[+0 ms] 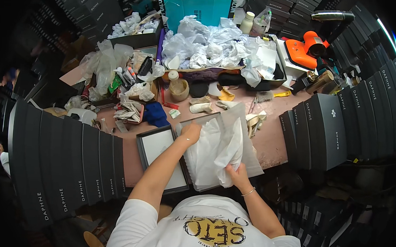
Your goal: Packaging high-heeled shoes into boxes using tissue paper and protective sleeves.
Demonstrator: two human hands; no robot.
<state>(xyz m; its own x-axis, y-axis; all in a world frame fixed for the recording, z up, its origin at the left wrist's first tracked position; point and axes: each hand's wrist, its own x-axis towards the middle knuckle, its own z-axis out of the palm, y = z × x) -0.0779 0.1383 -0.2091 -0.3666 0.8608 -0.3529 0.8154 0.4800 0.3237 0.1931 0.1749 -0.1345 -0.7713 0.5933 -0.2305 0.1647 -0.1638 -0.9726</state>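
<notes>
An open dark shoe box [201,118] stands in front of me, filled and overhung by white tissue paper [206,144]. A translucent sheet [237,121] spreads over its right side. My right hand [237,176] pinches a crumpled fold of the tissue paper at the near right of the box. My left hand [191,133] is closed at the box's far left edge, against the paper; its fingertips are hidden. What lies under the paper does not show. Left of the box is a shallow dark lid [160,150] with a white inside, partly behind my left forearm.
Rows of dark shoe boxes flank the table at left [70,161] and right [325,130]. Behind lie a bin of crumpled white paper [202,43], a jar [178,89], a blue cloth [156,114], a yellow-handled brush [273,95] and an orange device [302,53].
</notes>
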